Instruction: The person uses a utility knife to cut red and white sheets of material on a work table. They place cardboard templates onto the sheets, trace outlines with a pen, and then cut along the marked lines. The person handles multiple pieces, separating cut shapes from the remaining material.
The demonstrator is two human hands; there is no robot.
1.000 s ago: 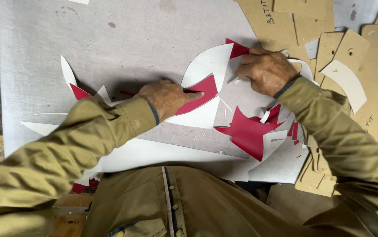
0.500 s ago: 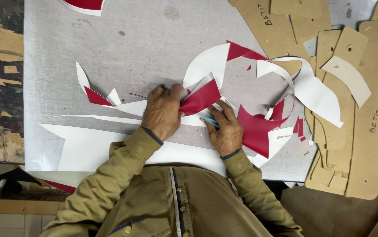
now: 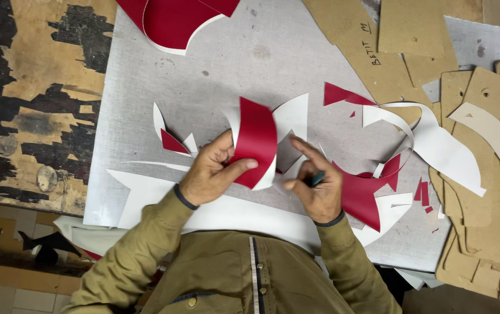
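Cutting board [image 3: 296,52]: offcuts [image 3: 372,197] litter its right half, so cutting looks well along; uncut red sheet [image 3: 174,20] at the top edge looks left to do. Red piece [image 3: 255,142] lifted near the board's middle, left hand [image 3: 209,174] pinching it. Right hand [image 3: 316,189] curled round a small teal tool [image 3: 317,178], index finger out.

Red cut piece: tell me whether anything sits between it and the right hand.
Nothing visible does. The left hand holds the red cut piece up off the grey sheet; the right hand, gripping a small teal tool, is beside it across open air.
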